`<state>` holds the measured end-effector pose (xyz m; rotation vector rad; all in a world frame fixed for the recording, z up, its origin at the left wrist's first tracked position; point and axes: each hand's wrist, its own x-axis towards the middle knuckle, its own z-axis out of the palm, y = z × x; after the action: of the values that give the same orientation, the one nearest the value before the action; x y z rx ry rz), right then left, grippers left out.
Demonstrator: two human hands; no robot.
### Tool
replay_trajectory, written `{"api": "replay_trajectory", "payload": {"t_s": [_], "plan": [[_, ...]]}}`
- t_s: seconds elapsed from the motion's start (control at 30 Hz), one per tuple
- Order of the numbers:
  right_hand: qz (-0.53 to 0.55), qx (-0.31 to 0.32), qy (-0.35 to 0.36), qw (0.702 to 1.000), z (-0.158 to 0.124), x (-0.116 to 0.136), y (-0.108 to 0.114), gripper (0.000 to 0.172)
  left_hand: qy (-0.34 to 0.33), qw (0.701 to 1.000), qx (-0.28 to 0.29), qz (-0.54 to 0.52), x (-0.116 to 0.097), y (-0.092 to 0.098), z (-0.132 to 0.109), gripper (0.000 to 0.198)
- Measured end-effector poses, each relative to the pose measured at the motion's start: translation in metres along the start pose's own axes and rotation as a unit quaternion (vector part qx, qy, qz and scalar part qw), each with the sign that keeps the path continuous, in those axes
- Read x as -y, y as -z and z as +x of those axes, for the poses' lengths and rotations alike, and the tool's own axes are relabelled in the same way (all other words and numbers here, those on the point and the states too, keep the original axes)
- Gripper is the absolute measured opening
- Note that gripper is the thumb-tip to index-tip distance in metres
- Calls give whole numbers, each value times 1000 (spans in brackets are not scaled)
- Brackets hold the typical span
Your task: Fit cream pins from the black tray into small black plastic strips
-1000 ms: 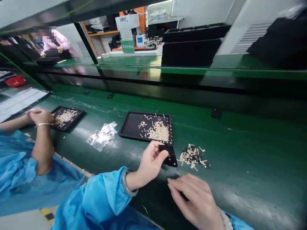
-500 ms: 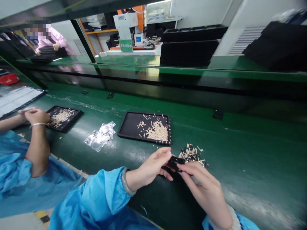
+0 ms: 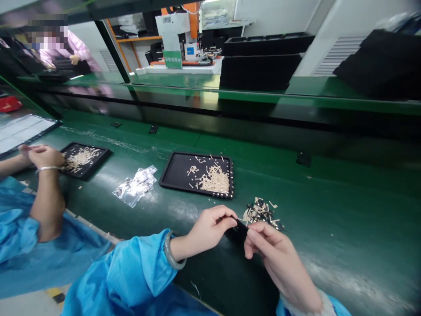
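Between my two hands is a small flat black part (image 3: 241,229), tilted and partly covered by my fingers. My left hand (image 3: 215,226) pinches its left end with thumb and forefinger. At its right end, the thumb and fingertips of my right hand (image 3: 274,250) are closed on it. Just behind lies a loose pile of small beige and black strips (image 3: 260,211) on the green bench. Farther back and left stands a black tray (image 3: 177,173) with many beige strips heaped in its right half; small pieces line its right rim.
A clear plastic bag (image 3: 136,186) lies left of the tray. A co-worker's hands (image 3: 44,157) are beside another black tray (image 3: 95,164) of strips. Black trays (image 3: 259,72) are stacked on the raised shelf (image 3: 184,79); another person stands beyond it.
The black part has been turned from nearly flat to a steeper tilt. My left fingers have closed into a pinch, and my right fingers have curled more beneath it.
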<state>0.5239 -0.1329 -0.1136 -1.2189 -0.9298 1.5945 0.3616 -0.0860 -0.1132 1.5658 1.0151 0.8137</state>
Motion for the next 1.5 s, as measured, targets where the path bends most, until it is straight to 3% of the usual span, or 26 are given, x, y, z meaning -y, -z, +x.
{"api": "replay_trajectory", "payload": {"t_s": [0.3,0.97,1.23,1.37,1.5], "plan": [[79,49,-97,991,3,2,2,28,-72,994,36,76,2,6,3,13],[57,67,-98,991,4,1,3,27,-219,945,59,235,0,13,1,24],[99,42,-124,986,3,1,5,36,-204,952,34,227,3,11,-1,26],[49,40,-89,994,1,4,9,32,-209,954,43,211,2,13,0,25],[-99,17,-29,994,13,22,25,36,-220,954,38,201,2,15,2,32]]}}
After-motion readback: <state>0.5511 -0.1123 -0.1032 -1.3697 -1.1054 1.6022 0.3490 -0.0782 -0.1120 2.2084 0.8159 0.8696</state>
